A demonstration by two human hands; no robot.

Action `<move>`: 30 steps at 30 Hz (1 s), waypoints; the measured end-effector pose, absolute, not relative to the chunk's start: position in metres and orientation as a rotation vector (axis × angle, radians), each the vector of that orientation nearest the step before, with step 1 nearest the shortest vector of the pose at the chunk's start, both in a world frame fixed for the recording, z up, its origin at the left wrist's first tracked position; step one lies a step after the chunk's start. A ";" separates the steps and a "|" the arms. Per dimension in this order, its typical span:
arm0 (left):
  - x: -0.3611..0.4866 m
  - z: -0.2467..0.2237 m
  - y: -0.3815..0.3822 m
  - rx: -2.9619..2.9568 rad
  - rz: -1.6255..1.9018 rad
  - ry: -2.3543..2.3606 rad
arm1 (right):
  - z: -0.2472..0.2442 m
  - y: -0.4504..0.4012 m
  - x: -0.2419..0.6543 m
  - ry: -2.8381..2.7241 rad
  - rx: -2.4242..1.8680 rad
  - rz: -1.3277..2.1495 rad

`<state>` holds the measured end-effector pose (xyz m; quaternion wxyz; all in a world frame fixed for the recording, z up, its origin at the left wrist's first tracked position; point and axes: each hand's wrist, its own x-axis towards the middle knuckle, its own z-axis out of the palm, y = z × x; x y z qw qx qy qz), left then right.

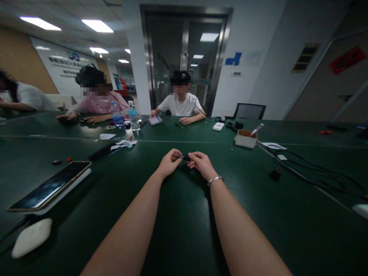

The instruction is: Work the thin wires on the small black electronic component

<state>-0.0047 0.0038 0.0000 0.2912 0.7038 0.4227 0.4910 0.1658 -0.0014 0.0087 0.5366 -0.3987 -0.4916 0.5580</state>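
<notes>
2 bare hands meet over the green table (184, 234), with a small dark object (185, 157) between their fingertips. The left hand (169, 164) pinches its left end between thumb and fingers; the right hand (202, 165), below a wrist with 1 silver bracelet (215, 180), grips its right end with thumb and forefinger, the other fingers curled in beneath. What the object is cannot be told at this size, nor whether it has 1 part or 2, nor whether it touches the tabletop.

For good control, the 2 pinches should probably press lightly and evenly, in line with each other, so that the piece neither twists nor springs out. With so little of it showing, fingertips set close to the ends would leave the middle easier to see. Forearms resting on the table would likely steady both wrists, and working low would make any slip a short drop. Paper scraps (123, 144) lie beyond to the left, and an open box (246, 139) sits beyond to the right, both well apart from the fingers.
</notes>
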 end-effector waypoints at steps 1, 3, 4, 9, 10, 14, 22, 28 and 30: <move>-0.005 0.000 0.004 1.860 1.318 1.114 | 0.009 -0.001 0.166 -1.168 -0.946 1.331; -0.006 0.001 0.005 1.832 1.332 1.078 | 0.008 -0.001 0.166 -1.167 -0.945 1.336; -0.006 0.001 0.005 1.817 1.339 1.060 | 0.008 -0.002 0.166 -1.167 -0.947 1.336; -0.007 0.001 0.007 1.735 1.291 1.110 | 0.008 -0.002 0.168 -1.195 -0.940 1.345; -0.007 0.001 0.006 1.741 1.259 1.161 | 0.008 -0.002 0.168 -1.211 -0.930 1.346; -0.007 0.006 0.002 1.922 1.141 1.427 | 0.006 -0.001 0.168 -1.315 -0.866 1.325; -0.004 0.015 -0.006 1.944 1.045 1.613 | 0.009 -0.004 0.170 -1.297 -0.847 1.413; -0.003 0.020 -0.011 2.016 0.948 1.770 | 0.005 0.000 0.170 -1.351 -0.886 1.354; -0.002 0.022 -0.012 2.024 0.917 1.819 | 0.006 0.000 0.169 -1.433 -0.936 1.279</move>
